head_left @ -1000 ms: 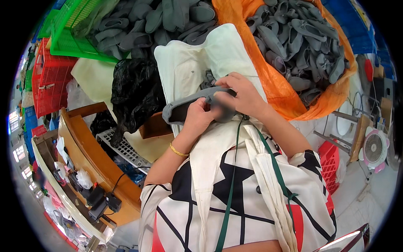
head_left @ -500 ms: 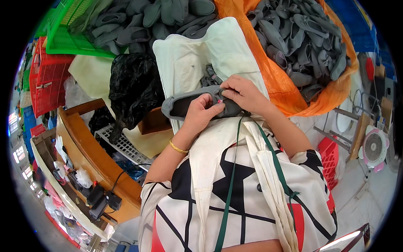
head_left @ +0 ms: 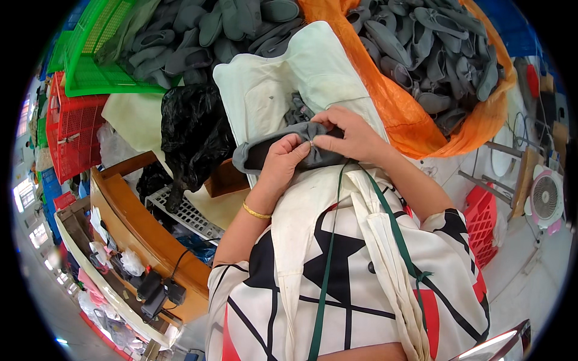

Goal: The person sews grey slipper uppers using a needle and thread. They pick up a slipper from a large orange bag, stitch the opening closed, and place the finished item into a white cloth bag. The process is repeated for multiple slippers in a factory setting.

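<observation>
Left hand closed, thumb and fingers gripping a grey fabric slip-on shoe. Right hand pinches the same shoe, fingertips close to the left's. Shoe lies across the near end of the white padded cloth. Left of cloth: crumpled black plastic bag; farther left and beyond, green plastic lattice crate. Right of cloth: orange woven sack holding grey shoes.

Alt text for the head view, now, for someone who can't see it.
The left hand and right hand pinch a gray shoe over a whitish cloth. More gray shoes lie heaped beyond: by a green crate at left and in an orange sack at right.
</observation>
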`<control>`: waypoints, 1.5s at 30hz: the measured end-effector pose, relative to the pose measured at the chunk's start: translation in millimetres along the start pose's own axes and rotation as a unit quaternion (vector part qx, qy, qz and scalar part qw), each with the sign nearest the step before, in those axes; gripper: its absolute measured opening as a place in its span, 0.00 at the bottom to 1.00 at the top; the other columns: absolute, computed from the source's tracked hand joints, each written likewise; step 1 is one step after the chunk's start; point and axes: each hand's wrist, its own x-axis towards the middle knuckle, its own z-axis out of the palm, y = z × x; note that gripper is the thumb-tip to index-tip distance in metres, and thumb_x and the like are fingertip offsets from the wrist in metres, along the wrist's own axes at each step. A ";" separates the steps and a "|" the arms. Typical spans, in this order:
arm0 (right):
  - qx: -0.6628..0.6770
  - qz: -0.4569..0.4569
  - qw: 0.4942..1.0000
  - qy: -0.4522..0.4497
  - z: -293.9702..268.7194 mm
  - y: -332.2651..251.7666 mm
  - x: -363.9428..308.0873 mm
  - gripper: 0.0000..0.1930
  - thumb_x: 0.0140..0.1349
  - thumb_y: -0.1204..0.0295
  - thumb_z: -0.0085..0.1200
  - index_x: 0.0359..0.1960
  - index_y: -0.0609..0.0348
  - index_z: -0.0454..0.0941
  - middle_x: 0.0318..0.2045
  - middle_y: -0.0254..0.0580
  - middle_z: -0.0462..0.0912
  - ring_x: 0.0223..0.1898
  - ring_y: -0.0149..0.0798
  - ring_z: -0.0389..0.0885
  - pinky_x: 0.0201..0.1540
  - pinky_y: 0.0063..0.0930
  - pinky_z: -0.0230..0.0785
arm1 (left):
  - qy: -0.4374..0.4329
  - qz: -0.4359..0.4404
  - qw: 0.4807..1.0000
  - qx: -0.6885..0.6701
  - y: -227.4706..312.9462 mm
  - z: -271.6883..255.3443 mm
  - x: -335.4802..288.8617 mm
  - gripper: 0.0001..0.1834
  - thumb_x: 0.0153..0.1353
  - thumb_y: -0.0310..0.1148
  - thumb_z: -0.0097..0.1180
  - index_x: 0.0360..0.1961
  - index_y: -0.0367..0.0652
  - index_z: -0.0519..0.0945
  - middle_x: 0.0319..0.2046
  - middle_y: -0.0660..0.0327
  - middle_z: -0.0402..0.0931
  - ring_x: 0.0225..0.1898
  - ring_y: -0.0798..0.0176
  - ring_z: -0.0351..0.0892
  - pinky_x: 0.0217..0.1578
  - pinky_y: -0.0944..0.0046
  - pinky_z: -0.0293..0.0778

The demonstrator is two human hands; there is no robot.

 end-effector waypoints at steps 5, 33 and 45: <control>-0.054 -0.038 0.998 0.001 4.9 13.2 -3.5 0.24 0.54 0.66 0.64 0.53 0.59 0.76 0.40 0.47 0.75 0.43 0.47 0.77 0.45 0.35 0.71 | 0.017 0.022 0.994 0.108 -14.1 -10.8 8.4 0.06 0.65 0.26 0.57 0.29 0.41 0.76 0.26 0.75 0.67 0.29 0.78 0.61 0.30 0.74 0.59; 0.307 0.157 0.849 0.401 -142.9 121.5 -23.7 0.11 0.68 0.65 0.56 0.41 0.62 0.80 0.31 0.31 0.79 0.31 0.24 0.75 0.38 0.21 0.72 | -0.282 0.844 0.457 0.009 182.2 113.4 -91.3 0.25 0.70 0.44 0.47 0.63 0.44 0.71 0.60 0.54 0.73 0.63 0.52 0.69 0.63 0.54 0.66; 0.260 0.149 0.917 0.264 -70.6 68.9 7.5 0.10 0.71 0.68 0.53 0.41 0.63 0.80 0.29 0.29 0.78 0.30 0.22 0.74 0.36 0.18 0.70 | -0.046 0.861 0.445 0.242 158.8 82.9 -42.5 0.29 0.64 0.56 0.49 0.42 0.36 0.79 0.34 0.51 0.77 0.34 0.50 0.77 0.40 0.50 0.75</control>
